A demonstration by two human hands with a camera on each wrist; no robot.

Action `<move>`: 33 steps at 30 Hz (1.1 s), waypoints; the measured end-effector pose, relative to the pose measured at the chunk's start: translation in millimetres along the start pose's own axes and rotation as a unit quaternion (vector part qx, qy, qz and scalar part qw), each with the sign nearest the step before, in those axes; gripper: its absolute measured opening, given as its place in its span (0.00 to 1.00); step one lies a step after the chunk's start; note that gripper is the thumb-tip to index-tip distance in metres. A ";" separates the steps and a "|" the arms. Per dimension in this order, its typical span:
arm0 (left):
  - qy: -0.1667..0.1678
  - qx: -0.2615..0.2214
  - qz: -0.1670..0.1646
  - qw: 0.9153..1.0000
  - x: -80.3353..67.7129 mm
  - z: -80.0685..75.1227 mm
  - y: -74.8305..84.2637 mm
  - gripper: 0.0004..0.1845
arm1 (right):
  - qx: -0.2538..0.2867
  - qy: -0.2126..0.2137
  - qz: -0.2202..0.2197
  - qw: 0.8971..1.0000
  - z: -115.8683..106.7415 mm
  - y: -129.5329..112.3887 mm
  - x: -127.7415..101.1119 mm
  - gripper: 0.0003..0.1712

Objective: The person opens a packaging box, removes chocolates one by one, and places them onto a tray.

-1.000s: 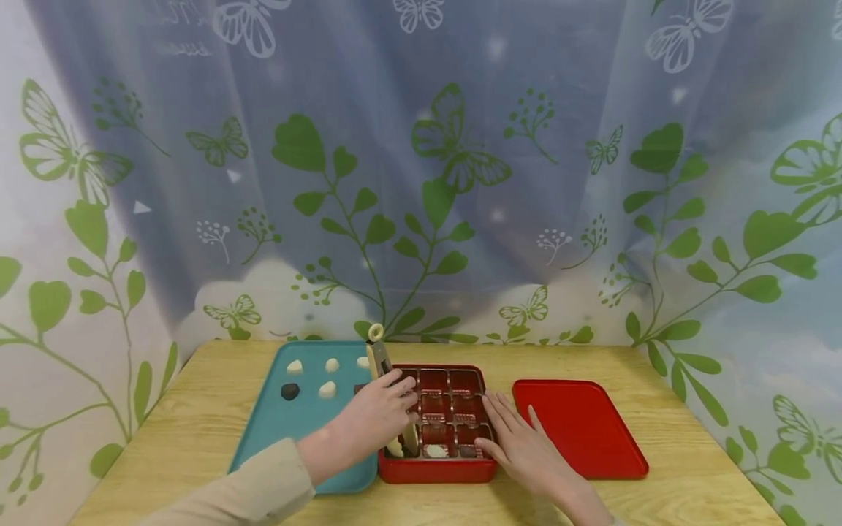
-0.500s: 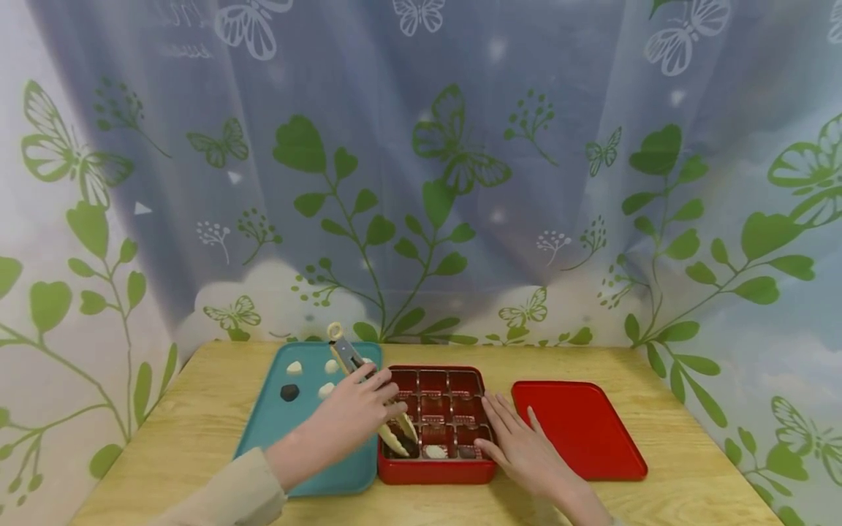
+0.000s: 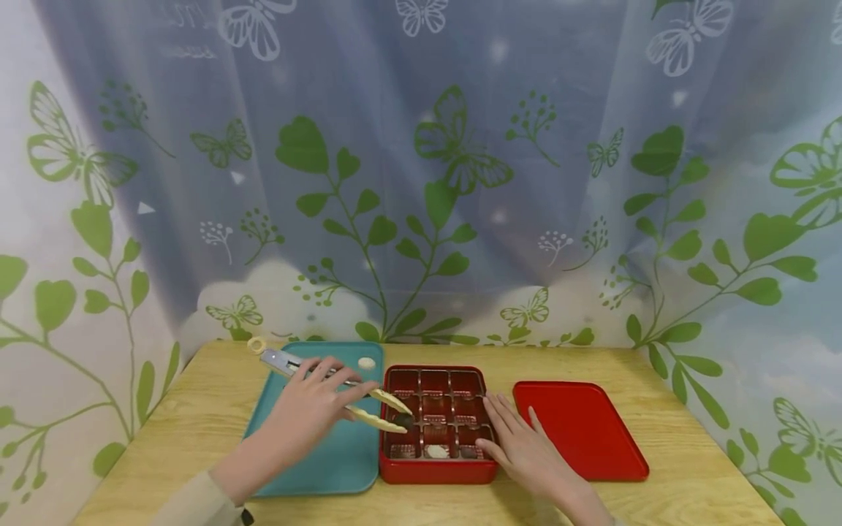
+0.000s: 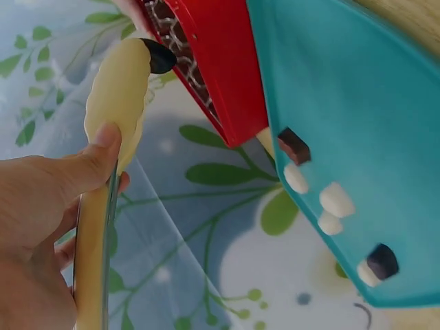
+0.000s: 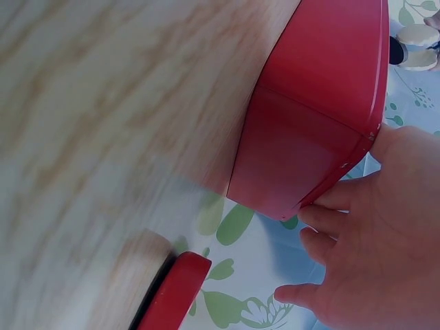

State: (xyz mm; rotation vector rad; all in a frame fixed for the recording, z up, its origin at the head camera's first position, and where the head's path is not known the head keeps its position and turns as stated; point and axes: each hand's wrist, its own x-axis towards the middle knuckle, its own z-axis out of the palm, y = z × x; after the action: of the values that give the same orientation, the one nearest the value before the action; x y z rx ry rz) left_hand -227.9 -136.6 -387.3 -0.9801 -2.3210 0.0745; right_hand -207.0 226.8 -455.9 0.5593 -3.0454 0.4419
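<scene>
Tongs (image 3: pixel 376 421) with cream scalloped tips are gripped in my left hand (image 3: pixel 309 405), tilted low over the left side of a red box (image 3: pixel 437 473). Between the tips sits a dark, chocolate-like piece (image 4: pixel 160 56), above the box's left column of compartments. Clear dividers split the box into small compartments; a white piece (image 3: pixel 436 452) and a dark piece (image 3: pixel 468 453) lie in its front row. My right hand (image 3: pixel 526 449) rests along the box's right edge, fingers straight, fingertips at the rim in the right wrist view.
A blue tray (image 3: pixel 322 471) lies left of the box, partly behind my left arm. On it are several white pieces (image 4: pixel 337 199), a brown block (image 4: pixel 294 146) and a dark piece (image 4: pixel 383 262). A red lid (image 3: pixel 579 431) lies on the wooden table (image 3: pixel 658 497) at right.
The tongs have risen out of the front left compartment with the dark piece and swung from steep to nearly flat. My left hand has shifted left; the right hand stays put.
</scene>
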 end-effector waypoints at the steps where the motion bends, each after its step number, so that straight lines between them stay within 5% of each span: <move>1: 0.004 -0.002 -0.007 1.000 -2.9 -0.4 -1.9 0.29 | 0.000 0.000 0.000 1.000 0.3 0.1 0.2 0.45; 15: 0.044 0.015 -0.075 0.996 -53.1 -5.0 -40.9 0.33 | 0.002 -0.004 0.008 1.000 0.1 1.2 -1.1 0.45; 33: -0.058 0.093 -0.099 0.989 -113.4 -1.9 -78.7 0.28 | -0.001 -0.002 0.006 1.000 -0.4 1.0 0.0 0.44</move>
State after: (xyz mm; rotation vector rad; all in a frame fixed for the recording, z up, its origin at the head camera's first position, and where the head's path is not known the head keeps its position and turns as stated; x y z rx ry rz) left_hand -215.4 -269.6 -422.5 -0.6666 -2.4532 0.2693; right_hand -207.4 227.8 -455.8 0.5426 -3.0549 0.4382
